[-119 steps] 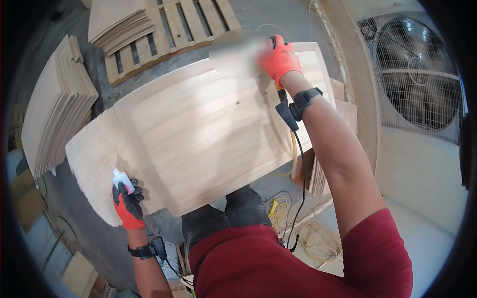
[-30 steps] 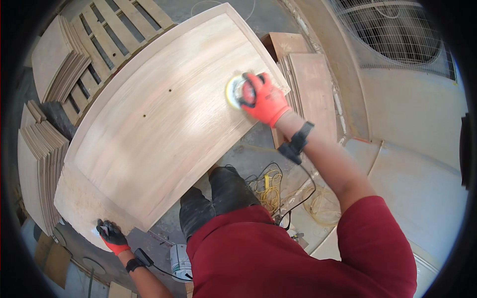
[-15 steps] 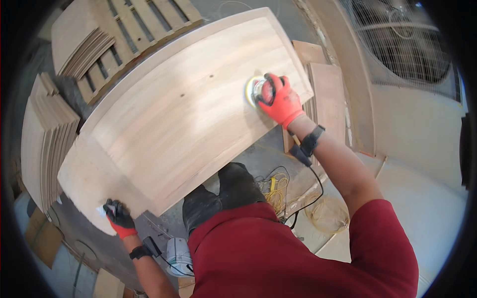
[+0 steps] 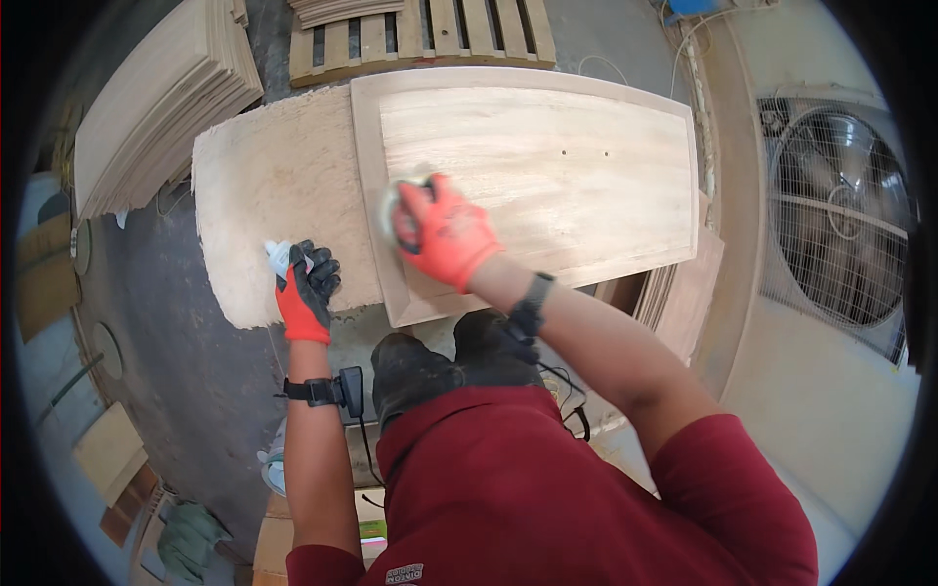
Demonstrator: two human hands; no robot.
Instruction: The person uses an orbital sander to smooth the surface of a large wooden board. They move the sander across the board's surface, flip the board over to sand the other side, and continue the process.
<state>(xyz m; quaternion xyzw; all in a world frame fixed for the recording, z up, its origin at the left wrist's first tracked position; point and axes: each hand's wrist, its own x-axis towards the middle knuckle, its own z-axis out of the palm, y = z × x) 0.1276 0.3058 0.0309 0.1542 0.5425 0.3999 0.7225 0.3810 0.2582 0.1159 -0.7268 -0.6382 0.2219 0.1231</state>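
Note:
A framed wooden door panel (image 4: 547, 200) lies over a rough-edged board (image 4: 278, 176), which sticks out on the left. My right hand (image 4: 451, 234), in a red glove with dark fingertips, is closed around a round handheld sander (image 4: 388, 217). The sander sits at the panel's left frame strip and is slightly blurred. Above the near part of the rough board, my left hand (image 4: 308, 291) in a matching glove closes on a small white bottle (image 4: 277, 256) with a pale nozzle. Fingers and palm cover most of the bottle. Two small dark spots mark the panel's right half.
Thin curved panels (image 4: 171, 103) are stacked at the far left. A slatted pallet (image 4: 459, 34) lies beyond the work. More boards (image 4: 689, 293) lean under the panel's right end. At right, a large caged fan (image 4: 842, 215) stands by the wall. Cables hang near my legs.
My right hand has brought the sander from the panel's right end to its left frame strip. The view has turned, and my left hand, still holding the bottle, appears farther forward.

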